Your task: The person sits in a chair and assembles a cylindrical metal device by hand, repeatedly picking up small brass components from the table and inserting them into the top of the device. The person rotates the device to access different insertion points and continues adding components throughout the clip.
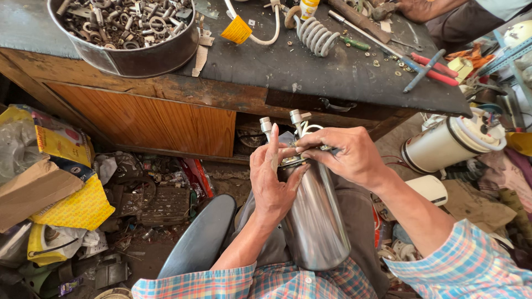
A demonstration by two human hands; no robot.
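Head view: both hands (pixel 310 166) grip a steel cylinder (pixel 316 221) near yellow packets (pixel 77 207) on the floor.

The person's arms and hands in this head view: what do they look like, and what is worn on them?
Both hands, the left hand and the right hand, are bare: no gloves, and no rings or watch that I can see. The forearms are uncovered. The plaid shirt sleeves, checked in blue, pink and white, are rolled up near the elbows.

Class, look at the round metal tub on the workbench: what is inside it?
The round metal tub holds a heap of loose nuts, bolts and washers. The heap hides the tub's bottom and anything buried deeper.
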